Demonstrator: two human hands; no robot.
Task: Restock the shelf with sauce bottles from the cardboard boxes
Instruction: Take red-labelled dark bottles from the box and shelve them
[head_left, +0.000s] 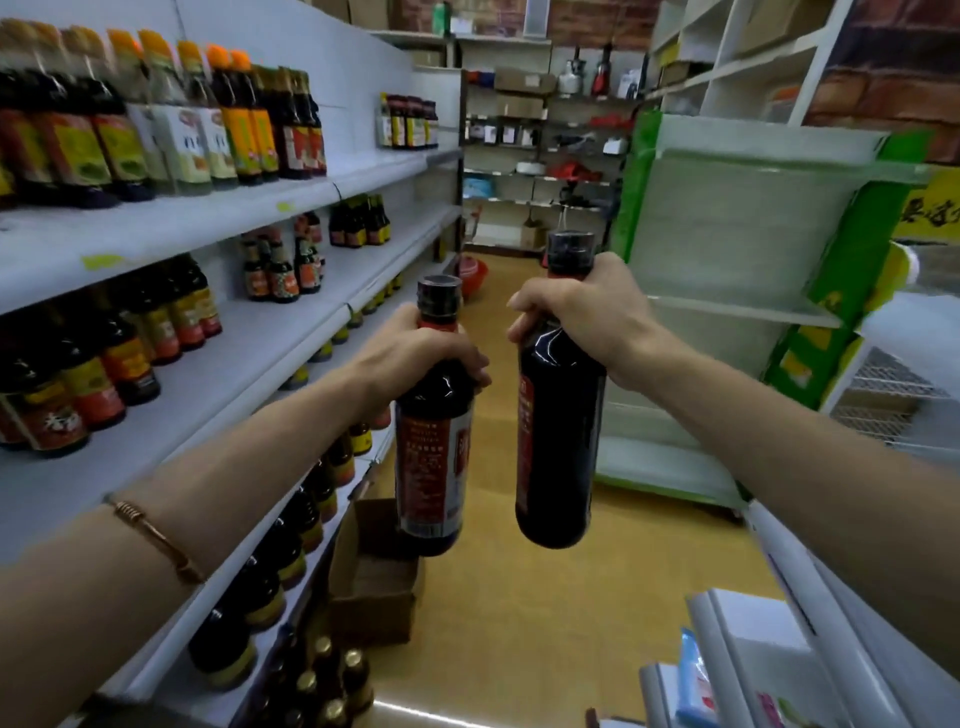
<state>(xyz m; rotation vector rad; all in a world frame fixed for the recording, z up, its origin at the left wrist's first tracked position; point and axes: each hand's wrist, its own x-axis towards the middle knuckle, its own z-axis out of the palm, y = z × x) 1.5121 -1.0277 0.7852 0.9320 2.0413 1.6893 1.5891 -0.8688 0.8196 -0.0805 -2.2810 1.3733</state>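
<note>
Centre frame: left hand (415, 353) and right hand (582, 312) each clasp an upright sauce bottle's neck; the shelf (218, 364) lies left, nearer the left grip.

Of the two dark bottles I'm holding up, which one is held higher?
The bottle in the right hand: this right bottle has its cap above that of the left bottle, which the left hand grips lower, nearer the shelves.

The left hand (415, 353) covers the neck and shoulder of its dark sauce bottle (434, 447), and the right hand (576, 317) hides the neck of the other bottle (558, 431). Print on both labels is too blurred to read. The cardboard box (374, 587) on the floor is partly hidden behind the left bottle, its inside not clear
</note>
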